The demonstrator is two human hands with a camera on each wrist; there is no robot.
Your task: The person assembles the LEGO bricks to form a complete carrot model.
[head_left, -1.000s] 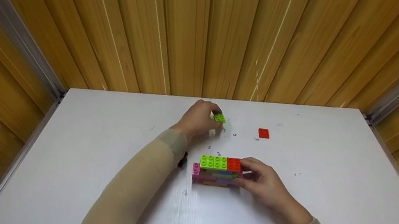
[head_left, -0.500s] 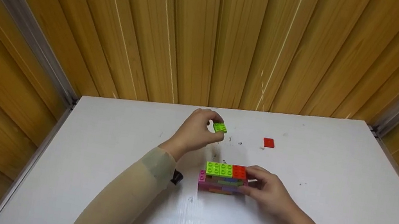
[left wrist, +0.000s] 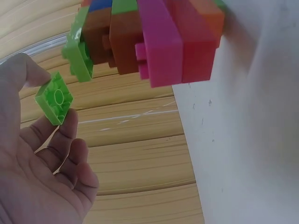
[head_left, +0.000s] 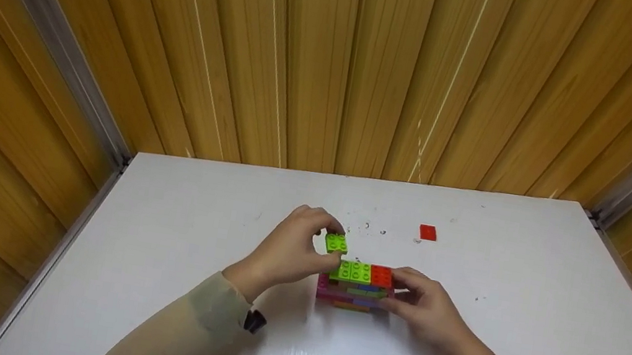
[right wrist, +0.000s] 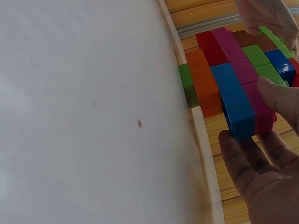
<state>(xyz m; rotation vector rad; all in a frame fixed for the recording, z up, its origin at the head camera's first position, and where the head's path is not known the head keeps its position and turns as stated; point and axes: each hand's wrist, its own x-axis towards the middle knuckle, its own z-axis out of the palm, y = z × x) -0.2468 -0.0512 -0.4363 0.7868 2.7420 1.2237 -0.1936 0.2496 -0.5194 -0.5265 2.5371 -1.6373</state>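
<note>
My left hand (head_left: 293,249) pinches a small light-green square plate (head_left: 336,243) between thumb and fingers, just above the left end of the brick stack. In the left wrist view the plate's hollow underside (left wrist: 58,97) shows, apart from the stack. The brick stack (head_left: 362,294) has layers of pink, red, blue, brown, orange and green bricks. Two light-green plates (head_left: 360,272) and a red plate (head_left: 381,276) lie along its top. My right hand (head_left: 428,304) grips the stack's right end, thumb in front and fingers behind; the right wrist view shows its thumb against a pink brick (right wrist: 257,95).
A loose red square plate (head_left: 428,232) lies on the white table (head_left: 191,215) behind and right of the stack. Small dark specks are scattered near the back. Wood-patterned panels (head_left: 369,73) rise behind the table and along both sides.
My left hand has lifted the light-green plate from the back of the table and brought it toward me, over the stack's left end. My right hand keeps its grip on the stack.
</note>
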